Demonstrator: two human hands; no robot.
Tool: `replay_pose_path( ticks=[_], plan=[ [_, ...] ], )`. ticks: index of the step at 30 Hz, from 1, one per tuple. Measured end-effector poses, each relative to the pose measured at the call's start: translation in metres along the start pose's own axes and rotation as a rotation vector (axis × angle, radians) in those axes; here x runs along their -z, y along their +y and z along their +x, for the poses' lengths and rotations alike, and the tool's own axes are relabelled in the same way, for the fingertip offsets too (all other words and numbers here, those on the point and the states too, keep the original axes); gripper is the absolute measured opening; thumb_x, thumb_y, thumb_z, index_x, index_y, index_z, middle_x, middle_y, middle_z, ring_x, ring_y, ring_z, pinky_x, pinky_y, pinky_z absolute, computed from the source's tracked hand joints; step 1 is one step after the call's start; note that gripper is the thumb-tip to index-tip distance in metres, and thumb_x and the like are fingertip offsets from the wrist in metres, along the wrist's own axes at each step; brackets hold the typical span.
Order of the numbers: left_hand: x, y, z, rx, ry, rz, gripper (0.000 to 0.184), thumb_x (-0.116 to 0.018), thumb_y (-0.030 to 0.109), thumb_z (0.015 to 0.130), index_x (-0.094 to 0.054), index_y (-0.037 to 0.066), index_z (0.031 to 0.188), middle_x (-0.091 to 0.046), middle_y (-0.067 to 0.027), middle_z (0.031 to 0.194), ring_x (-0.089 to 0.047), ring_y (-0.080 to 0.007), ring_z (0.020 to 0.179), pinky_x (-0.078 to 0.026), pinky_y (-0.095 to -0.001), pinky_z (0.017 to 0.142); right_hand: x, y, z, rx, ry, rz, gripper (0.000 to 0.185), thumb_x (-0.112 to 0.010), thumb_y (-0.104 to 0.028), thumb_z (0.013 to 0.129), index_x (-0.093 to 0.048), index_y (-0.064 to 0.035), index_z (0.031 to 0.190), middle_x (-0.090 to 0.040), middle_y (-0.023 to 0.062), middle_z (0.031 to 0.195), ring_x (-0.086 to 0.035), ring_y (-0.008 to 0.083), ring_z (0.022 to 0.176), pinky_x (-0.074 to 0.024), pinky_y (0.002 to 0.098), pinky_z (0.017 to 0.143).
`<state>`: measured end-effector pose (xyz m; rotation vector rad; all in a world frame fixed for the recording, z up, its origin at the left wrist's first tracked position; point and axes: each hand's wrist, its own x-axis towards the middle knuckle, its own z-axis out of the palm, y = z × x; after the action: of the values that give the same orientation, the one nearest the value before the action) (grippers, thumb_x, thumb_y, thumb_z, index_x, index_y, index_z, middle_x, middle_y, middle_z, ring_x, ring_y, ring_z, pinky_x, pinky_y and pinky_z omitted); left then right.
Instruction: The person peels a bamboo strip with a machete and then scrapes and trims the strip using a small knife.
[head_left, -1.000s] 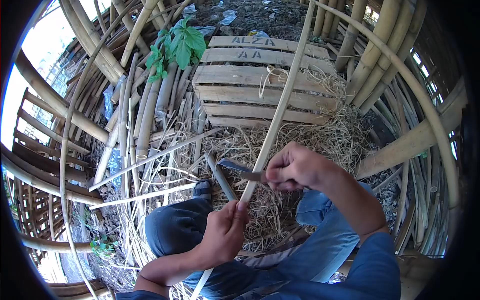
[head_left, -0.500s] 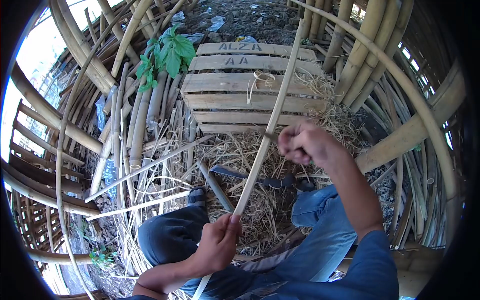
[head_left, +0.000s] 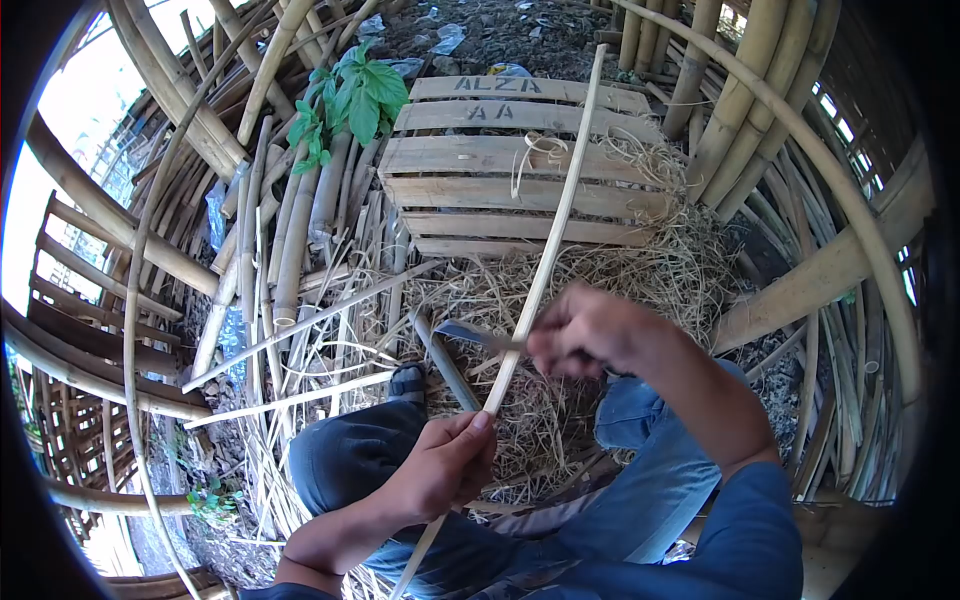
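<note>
A long pale bamboo strip [head_left: 560,215] slants from my lap up past the wooden crate. My left hand [head_left: 450,462] is closed around its lower part, thumb on top. Closer to me than the crate, my right hand [head_left: 590,335] is closed on a small knife, its short blade [head_left: 514,345] crossing the strip just above my left hand. Most of the knife's handle is hidden in my fingers. Behind the strip, on the shavings, lies a larger curved blade [head_left: 462,331]; its handle end is hidden by my right hand.
A slatted wooden crate [head_left: 470,192] lies ahead with a curled shaving on it. Shavings [head_left: 690,265] cover the ground between my legs and the crate. Bamboo poles [head_left: 290,240] and a leafy plant [head_left: 362,100] stand left. A thick bamboo pole [head_left: 800,290] crosses at right.
My right hand has drawn the knife down along the strip toward my left hand. The left hand keeps its grip. The whole view has shifted slightly.
</note>
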<state>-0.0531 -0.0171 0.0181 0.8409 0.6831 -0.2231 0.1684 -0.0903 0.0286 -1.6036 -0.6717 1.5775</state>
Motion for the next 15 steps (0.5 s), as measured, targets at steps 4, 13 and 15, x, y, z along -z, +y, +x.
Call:
replay_pose_path(
  ticks=[4, 13, 15],
  plan=[
    [0.002, -0.007, -0.001, 0.018, -0.022, 0.001, 0.038, -0.037, 0.035, 0.097, -0.04, 0.008, 0.071, -0.025, 0.0035, 0.05, -0.022, -0.0055, 0.039, -0.016, -0.0217, 0.035, 0.043, 0.006, 0.003, 0.089, -0.113, 0.23, 0.025, -0.059, -0.017, 0.085, -0.058, 0.0027, 0.07, -0.051, 0.0026, 0.053, -0.04, 0.0052, 0.037, -0.0259, 0.0197, 0.032],
    [0.006, -0.004, 0.002, 0.002, -0.08, -0.081, 0.038, -0.035, 0.036, 0.097, -0.04, 0.008, 0.072, -0.025, 0.0043, 0.05, -0.022, -0.0055, 0.039, -0.016, -0.0214, 0.035, -0.011, 0.017, 0.002, 0.007, -0.301, 0.098, 0.025, -0.055, -0.017, 0.089, -0.058, 0.0017, 0.072, -0.05, 0.0018, 0.051, -0.039, 0.0052, 0.037, -0.028, 0.02, 0.033],
    [0.007, -0.005, 0.004, -0.014, -0.098, -0.108, 0.037, -0.035, 0.036, 0.097, -0.041, 0.009, 0.073, -0.025, 0.0047, 0.051, -0.022, -0.0054, 0.04, -0.016, -0.0217, 0.036, -0.014, 0.014, 0.0, 0.004, -0.268, 0.06, 0.025, -0.055, -0.017, 0.089, -0.059, 0.0015, 0.073, -0.051, 0.0012, 0.051, -0.042, 0.0056, 0.038, -0.0285, 0.02, 0.033]
  ],
)
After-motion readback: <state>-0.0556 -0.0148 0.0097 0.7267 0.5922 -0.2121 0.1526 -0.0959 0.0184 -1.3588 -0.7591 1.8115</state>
